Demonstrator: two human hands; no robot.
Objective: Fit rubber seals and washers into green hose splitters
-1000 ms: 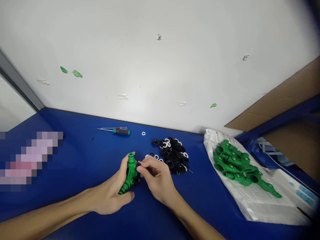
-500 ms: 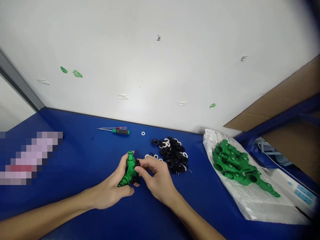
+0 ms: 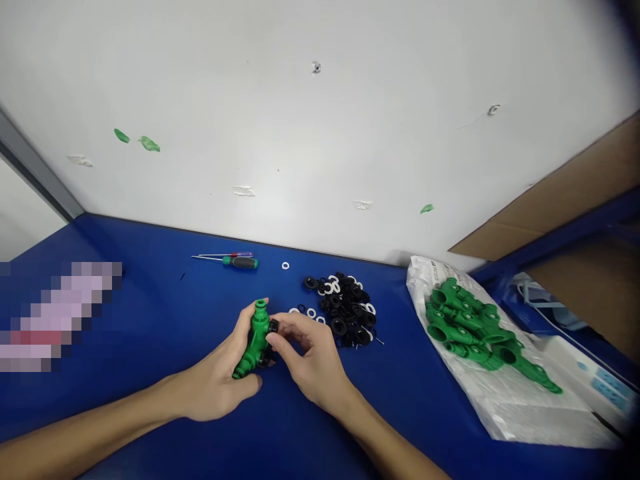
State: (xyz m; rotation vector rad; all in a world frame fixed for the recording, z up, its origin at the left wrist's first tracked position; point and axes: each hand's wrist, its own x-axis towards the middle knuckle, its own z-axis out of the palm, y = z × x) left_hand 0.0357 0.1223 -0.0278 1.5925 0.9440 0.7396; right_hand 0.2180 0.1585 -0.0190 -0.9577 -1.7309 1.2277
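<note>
Shifted slightly since the earlier frame: green fitting (image 3: 257, 339), left of black parts pile (image 3: 344, 303), clamped in left hand (image 3: 220, 380); black knob (image 3: 273, 326) pinched in right hand (image 3: 313, 353). Brace firmly, keep pinch square to fitting.

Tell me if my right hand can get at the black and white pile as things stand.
Probably yes: the pile lies close beyond your right hand, nothing visible between them, though the hand would first have to leave the black knob on the green fitting.
</note>
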